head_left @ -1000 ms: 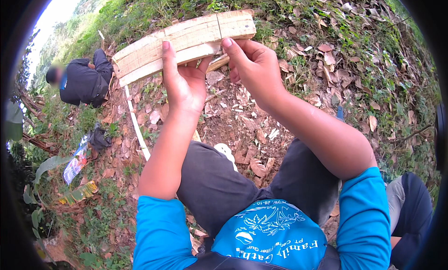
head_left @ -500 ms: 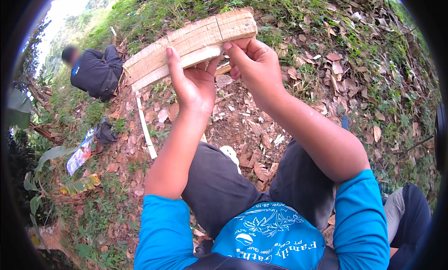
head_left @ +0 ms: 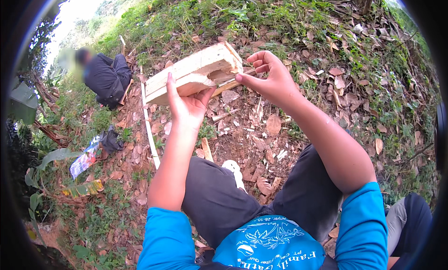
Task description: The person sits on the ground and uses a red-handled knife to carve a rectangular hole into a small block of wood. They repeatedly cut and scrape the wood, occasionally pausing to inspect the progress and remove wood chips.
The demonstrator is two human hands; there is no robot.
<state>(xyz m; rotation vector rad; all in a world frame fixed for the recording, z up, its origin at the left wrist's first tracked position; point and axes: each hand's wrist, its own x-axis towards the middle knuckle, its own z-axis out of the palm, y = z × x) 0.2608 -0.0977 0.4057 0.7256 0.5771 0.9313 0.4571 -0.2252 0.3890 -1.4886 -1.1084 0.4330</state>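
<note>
My left hand is closed around a pale wooden block, its thumb on the near face and its fingers underneath. The block is held up in front of me, tilted up to the right. A notch with rough, splintered edges is cut in its lower side near the right end. At that end is my right hand, its thumb stretched to the block's corner and its fingers half curled, apart from the thumb. Whether the thumb touches the wood, I cannot tell. Behind the notch shows a wooden stick.
On the leaf-strewn ground lie a long pale wood strip, a short wood piece and scattered chips. A white shoe shows between my knees. A person sits at the far left, near a colourful plastic packet. Another person's leg is at lower right.
The block has turned and come lower, so its notched side and right end now show. My right hand has moved slightly right and opened away from the block's edge.
</note>
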